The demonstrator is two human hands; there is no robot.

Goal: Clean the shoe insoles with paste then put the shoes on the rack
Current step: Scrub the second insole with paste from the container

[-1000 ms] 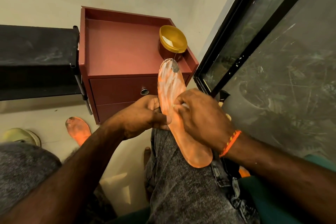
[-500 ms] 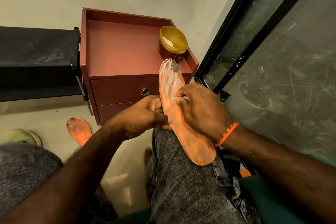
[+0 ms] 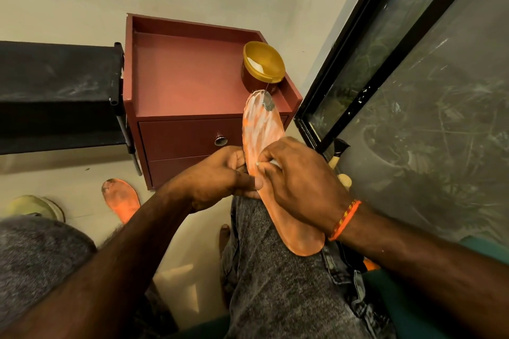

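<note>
Right hand (image 3: 300, 181): curled over the insole (image 3: 264, 146), fingertips pinching something small and white against it; too small to name.
Left hand (image 3: 220, 176): grips the insole's left edge, thumb on top, steadying it.
Insole: lies on the knee (image 3: 275, 270) under both hands, heel toward the body, toe pointing away; white paste smeared over the front half, heel half bare orange, dark patch at the toe tip.
Second insole (image 3: 121, 201): on the floor, well left of the left hand, no paste visible.
Shoe (image 3: 35, 208): farther left, only part in view.
Jar (image 3: 261, 69): open, on the cabinet (image 3: 187, 74) just beyond the toe.
Rack (image 3: 55, 91): black, left of the cabinet, no shoes visible on it.
Progress: early, by the look; first insole half pasted, second untouched, racking not yet begun.
</note>
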